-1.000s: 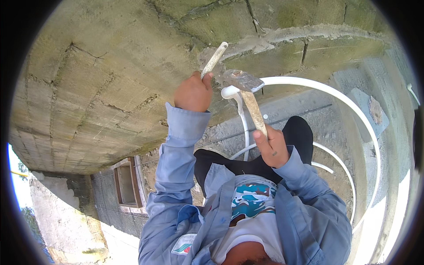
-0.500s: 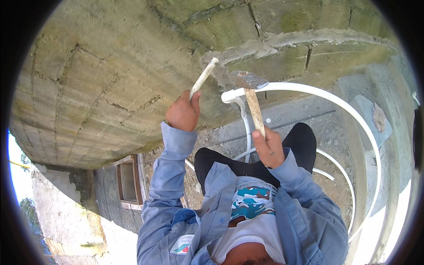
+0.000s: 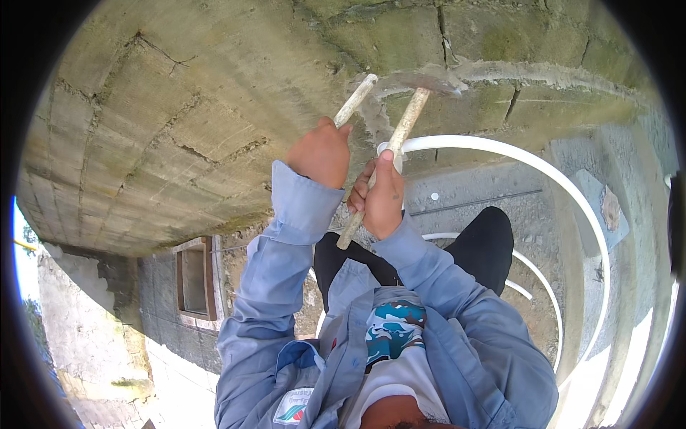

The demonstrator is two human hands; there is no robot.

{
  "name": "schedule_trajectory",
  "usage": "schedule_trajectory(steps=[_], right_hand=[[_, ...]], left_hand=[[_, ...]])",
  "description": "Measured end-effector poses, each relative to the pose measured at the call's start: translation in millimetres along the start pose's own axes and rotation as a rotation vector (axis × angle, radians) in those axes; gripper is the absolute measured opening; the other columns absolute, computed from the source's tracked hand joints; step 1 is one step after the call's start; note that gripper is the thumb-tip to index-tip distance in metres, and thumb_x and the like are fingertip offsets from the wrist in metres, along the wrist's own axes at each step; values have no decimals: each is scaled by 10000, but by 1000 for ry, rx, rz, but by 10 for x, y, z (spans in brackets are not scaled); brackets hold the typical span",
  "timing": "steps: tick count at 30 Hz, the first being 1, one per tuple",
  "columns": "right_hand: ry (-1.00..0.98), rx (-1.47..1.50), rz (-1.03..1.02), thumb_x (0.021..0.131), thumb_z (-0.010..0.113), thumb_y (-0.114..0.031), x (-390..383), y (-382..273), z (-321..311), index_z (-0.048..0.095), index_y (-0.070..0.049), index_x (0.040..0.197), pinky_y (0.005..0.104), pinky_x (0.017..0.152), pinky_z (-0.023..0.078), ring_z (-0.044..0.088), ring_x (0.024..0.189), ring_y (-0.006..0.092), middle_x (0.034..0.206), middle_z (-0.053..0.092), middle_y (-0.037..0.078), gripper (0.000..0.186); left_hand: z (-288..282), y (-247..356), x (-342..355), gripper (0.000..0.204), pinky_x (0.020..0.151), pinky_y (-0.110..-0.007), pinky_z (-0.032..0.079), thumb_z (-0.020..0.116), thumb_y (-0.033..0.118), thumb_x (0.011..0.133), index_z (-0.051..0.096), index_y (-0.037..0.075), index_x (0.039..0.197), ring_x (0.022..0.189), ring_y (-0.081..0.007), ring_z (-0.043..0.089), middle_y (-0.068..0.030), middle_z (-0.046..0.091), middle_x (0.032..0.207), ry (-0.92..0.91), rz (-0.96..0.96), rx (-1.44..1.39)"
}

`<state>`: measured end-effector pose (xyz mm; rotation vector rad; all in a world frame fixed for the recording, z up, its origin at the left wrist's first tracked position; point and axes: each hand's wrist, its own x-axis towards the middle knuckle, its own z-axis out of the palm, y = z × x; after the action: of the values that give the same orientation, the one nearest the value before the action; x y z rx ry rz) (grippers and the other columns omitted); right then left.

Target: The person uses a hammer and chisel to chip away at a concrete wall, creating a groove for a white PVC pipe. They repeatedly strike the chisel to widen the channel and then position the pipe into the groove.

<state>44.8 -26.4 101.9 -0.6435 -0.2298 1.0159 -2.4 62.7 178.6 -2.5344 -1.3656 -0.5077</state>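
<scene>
The left forearm (image 3: 286, 232) reaches forward, and its hand (image 3: 319, 154) is closed in a firm fist, with the back of it turned upward. The right forearm (image 3: 432, 257) slants inward to the left. The right hand (image 3: 384, 196) is also closed, a little nearer to the body, its thumb (image 3: 386, 160) pointing forward and its fingers (image 3: 359, 194) curled.

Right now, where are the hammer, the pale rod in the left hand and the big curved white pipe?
Hammer (image 3: 409, 119): head view, upper handle.
Pale rod (image 3: 355, 100): head view, middle of its exposed length.
Curved white pipe (image 3: 500, 144): head view, upper stretch of its arc.
</scene>
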Motion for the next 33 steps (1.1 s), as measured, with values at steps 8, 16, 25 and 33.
schedule_trajectory(steps=[8,16,25,33], right_hand=[[25,8,-260,1068,390,-548,-26,-177,105,457,-52,846,332,382,389,411,398,141,547,390,24,548],[34,-163,70,1069,445,-497,42,-201,48,444,-60,837,323,366,383,412,391,123,541,381,12,494],[41,-151,95,1054,494,-488,106,12,173,449,-58,841,331,372,398,414,391,132,557,403,20,482],[12,-60,-467,1058,483,-492,43,-157,160,450,-52,831,307,366,375,417,380,122,537,406,19,496]], left_hand=[[-31,-55,116,441,544,-490,558,591,471,981,686,61,849,647,-388,708,-189,696,709,22,-16,35],[-49,-157,209,465,592,-517,555,580,483,984,700,58,839,699,-421,703,-215,695,734,-24,46,29],[-90,-198,325,520,627,-561,540,548,507,996,691,29,849,728,-471,681,-257,686,771,-85,30,-16],[-155,-188,344,553,634,-580,526,522,516,1008,680,16,833,736,-476,674,-271,683,793,-114,26,-19]])
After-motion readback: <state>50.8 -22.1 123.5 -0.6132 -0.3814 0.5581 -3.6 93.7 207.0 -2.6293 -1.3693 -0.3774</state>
